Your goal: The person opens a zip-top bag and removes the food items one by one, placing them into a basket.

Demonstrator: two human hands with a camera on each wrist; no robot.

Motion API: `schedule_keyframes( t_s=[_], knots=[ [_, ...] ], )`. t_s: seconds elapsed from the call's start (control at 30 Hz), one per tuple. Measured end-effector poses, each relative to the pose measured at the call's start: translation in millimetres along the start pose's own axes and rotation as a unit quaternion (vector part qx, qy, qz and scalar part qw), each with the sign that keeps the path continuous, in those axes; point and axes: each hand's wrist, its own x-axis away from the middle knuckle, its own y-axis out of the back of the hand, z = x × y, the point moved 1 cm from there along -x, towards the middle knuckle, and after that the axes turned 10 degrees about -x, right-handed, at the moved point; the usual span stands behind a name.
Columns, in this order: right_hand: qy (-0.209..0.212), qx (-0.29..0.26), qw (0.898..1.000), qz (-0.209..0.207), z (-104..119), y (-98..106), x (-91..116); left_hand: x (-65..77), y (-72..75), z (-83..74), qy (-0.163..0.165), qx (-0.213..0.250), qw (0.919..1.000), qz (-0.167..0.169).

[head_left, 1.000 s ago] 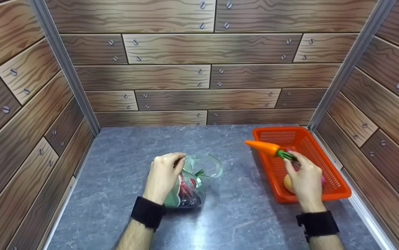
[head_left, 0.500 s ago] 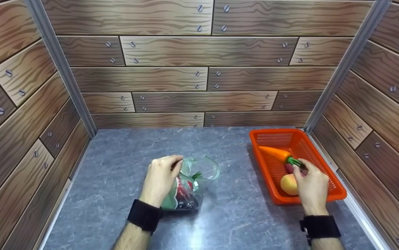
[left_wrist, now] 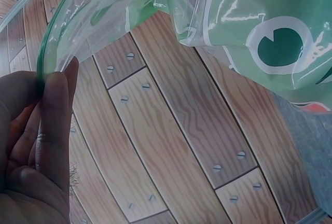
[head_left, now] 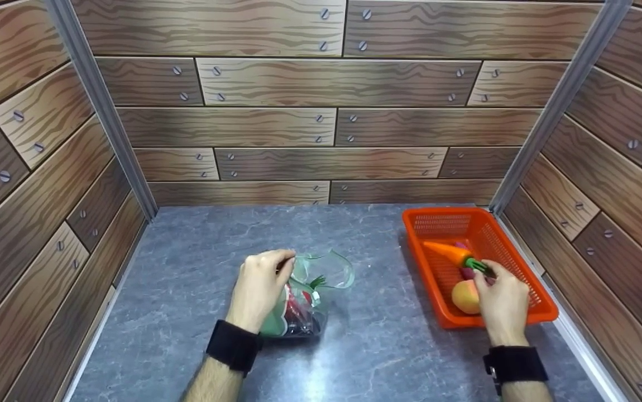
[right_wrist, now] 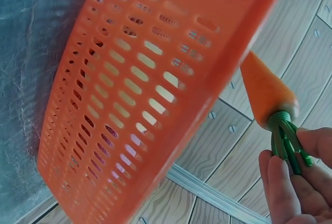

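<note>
My left hand [head_left: 262, 285] pinches the edge of a clear and green plastic zip bag [head_left: 276, 321], which stands with its mouth spread. Inside the bag show red and dark items and a green leafy tip [head_left: 317, 282]. In the left wrist view, thumb and fingers grip the green rim of the bag [left_wrist: 43, 53]. On the right, my right hand [head_left: 504, 304] holds an orange carrot [head_left: 448, 253] by its green stems, over the orange-red basket [head_left: 430, 279]. The right wrist view shows the carrot [right_wrist: 267, 92] pointing past the basket rim, its stems between thumb and fingers.
In the basket lie a yellow-orange round fruit [head_left: 465, 297] and a dark pink item [head_left: 468, 273], partly covered by the carrot and hand. Wood-patterned walls [head_left: 276, 125] enclose the grey marbled tabletop [head_left: 215, 234] at the back and both sides. The basket stands close to the right wall.
My right hand has brought the carrot down and to the right, from above the basket's left rim to within the basket's outline. The left hand keeps its grip on the bag.
</note>
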Motion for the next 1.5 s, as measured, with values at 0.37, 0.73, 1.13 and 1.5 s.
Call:
schedule_keyframes(
  t_s=[0.37,0.73,1.13,1.5],
  knots=[
    [-0.007,0.013,1.000,0.027,-8,-11,6,1.6,-0.8,1.1,-0.001,-0.002,1.0000,-0.004],
    [-0.017,0.014,1.000,0.009,-13,-7,3,3.1,-0.8,1.1,0.007,-0.005,1.0000,0.001],
    [-0.041,0.034,0.997,0.058,-24,-17,8,4.5,-2.0,1.1,0.009,0.003,0.9999,0.005],
    [-0.070,0.065,0.980,0.173,-28,-20,9,5.2,-2.2,1.4,0.013,0.008,0.9998,0.011]
  ],
)
